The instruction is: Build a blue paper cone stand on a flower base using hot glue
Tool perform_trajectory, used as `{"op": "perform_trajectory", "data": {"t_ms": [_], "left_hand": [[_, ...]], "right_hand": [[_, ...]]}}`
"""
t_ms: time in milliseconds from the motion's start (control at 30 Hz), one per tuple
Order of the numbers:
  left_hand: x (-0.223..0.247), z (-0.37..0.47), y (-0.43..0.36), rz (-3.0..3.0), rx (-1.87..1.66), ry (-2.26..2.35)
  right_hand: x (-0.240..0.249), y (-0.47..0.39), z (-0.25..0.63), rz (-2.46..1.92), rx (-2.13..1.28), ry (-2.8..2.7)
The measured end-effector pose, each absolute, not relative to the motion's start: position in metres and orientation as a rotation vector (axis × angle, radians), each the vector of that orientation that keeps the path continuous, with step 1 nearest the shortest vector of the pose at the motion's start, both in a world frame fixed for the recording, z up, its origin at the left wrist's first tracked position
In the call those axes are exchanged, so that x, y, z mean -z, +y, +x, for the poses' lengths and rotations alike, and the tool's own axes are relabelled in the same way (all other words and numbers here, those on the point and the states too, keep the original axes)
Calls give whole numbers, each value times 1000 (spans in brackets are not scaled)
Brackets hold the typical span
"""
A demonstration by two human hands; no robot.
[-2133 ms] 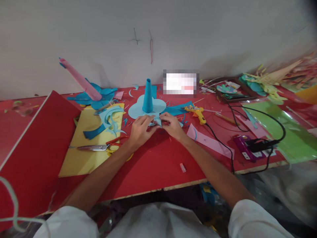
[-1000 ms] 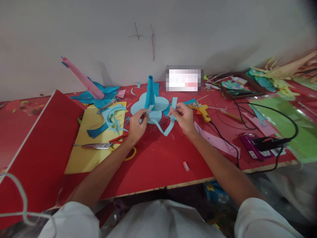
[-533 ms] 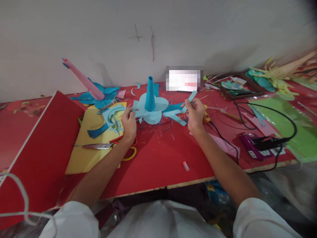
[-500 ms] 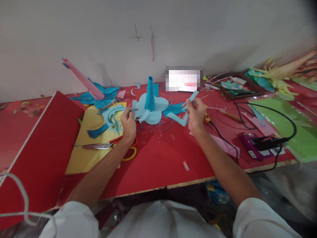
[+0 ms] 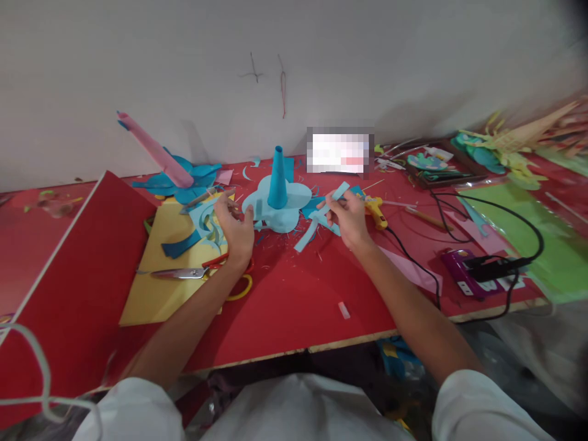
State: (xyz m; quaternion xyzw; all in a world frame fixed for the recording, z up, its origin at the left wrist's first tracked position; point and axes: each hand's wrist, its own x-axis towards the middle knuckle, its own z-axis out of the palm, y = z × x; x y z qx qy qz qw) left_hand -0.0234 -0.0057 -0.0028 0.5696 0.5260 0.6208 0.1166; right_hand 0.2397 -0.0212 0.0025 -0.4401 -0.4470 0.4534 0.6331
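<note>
Watching through the head cam, my first worry is the right hand (image 5: 351, 220): it's pinching a light-blue paper strip (image 5: 306, 235) between thumb and fingers, out to the right of the teal paper cone (image 5: 277, 184), with one end hanging over the red tabletop (image 5: 285, 294). Squeeze too hard and I'd expect a crease. The yellow glue gun (image 5: 376, 214) sits just behind that hand (nozzle's hidden from me, and I can't tell if it's hot), so a careless swing could nudge it or touch the tip. The left hand (image 5: 237, 229) has its thumb and fingers spread, near the edge of the lobed light-blue base (image 5: 301, 197); can't tell if the thumb actually touches it. The cone stands upright on that base, so bumping an edge might shift both. Also, the scissors (image 5: 181, 273) have their handles right by the left forearm, which could drag them.
</note>
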Motion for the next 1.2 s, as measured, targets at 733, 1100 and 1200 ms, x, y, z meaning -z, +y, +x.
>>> {"op": "perform_trajectory", "data": {"t_ms": [733,1100,1200], "left_hand": [[-4,-10,-21,2387,-904,647],[-1,-9,-16,2166,-979,659],[-5,-8,-17,2169,-979,655]], "right_hand": [[-6,-39,212,-850,-1513,-952],[-1,-37,210,-953,-1339,-1136],[2,-33,214,-1013,-1253,-1213]]}}
